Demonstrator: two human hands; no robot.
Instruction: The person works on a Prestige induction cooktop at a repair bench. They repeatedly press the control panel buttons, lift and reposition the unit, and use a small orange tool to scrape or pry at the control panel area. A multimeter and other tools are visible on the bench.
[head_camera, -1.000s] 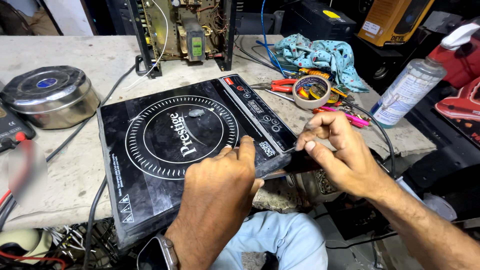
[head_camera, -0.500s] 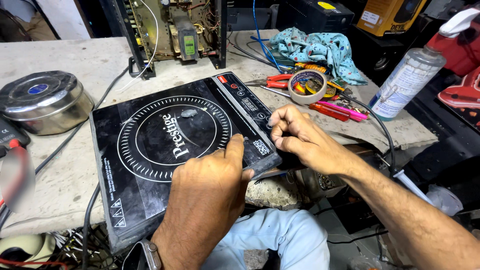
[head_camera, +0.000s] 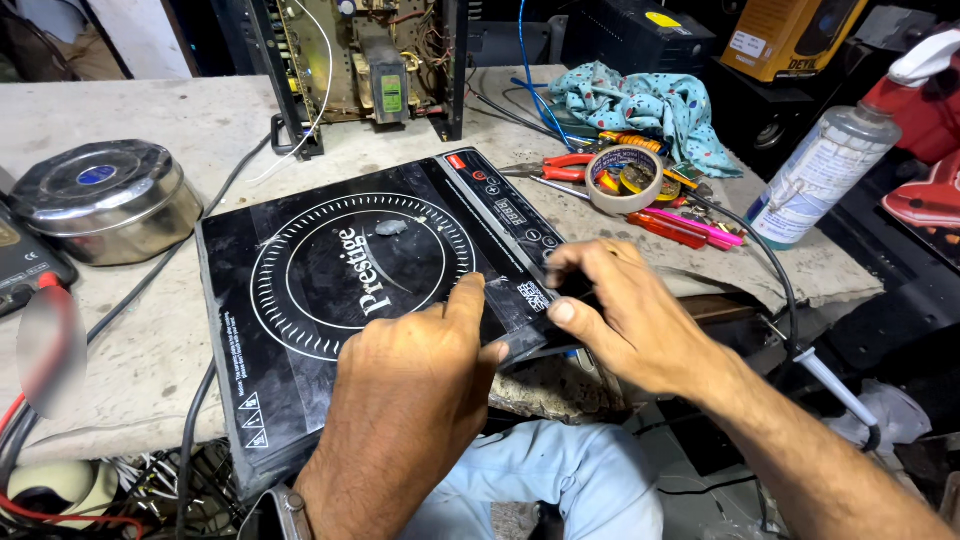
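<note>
- Induction cooktop (head_camera: 340, 300), black with a glass top and a white ring pattern, lies flat on my grey stone workbench (head_camera: 150, 130), with its near right corner over the bench edge, just above my knees.
- My left hand (head_camera: 410, 400) rests on the glass near that corner; the thumb presses down flat on a strip of clear tape (head_camera: 505, 305), and the other fingers are curled loosely and hold nothing.
- My right hand (head_camera: 620, 320) grips the same corner from the side, fingers over the top edge next to the control panel (head_camera: 505, 205) and thumb against the rim, so it is closed on the cooktop corner.
- I judge the step in hand is to smooth and fix the tape over the corner of the glass; the strip seems already laid, but I cannot tell if its end is folded under the edge.
- For the next move I think I need firm, even pressure along the strip and a steady hold, so that the cooktop does not slide off the bench.
- Beside the cooktop, well within reach, lie a roll of tape (head_camera: 625, 180), red-handled pliers (head_camera: 560, 165) and a pink screwdriver (head_camera: 700, 228).
- A steel lidded container (head_camera: 100, 200) stands at the left, well apart, and a spray bottle (head_camera: 825, 175) at the right.
</note>
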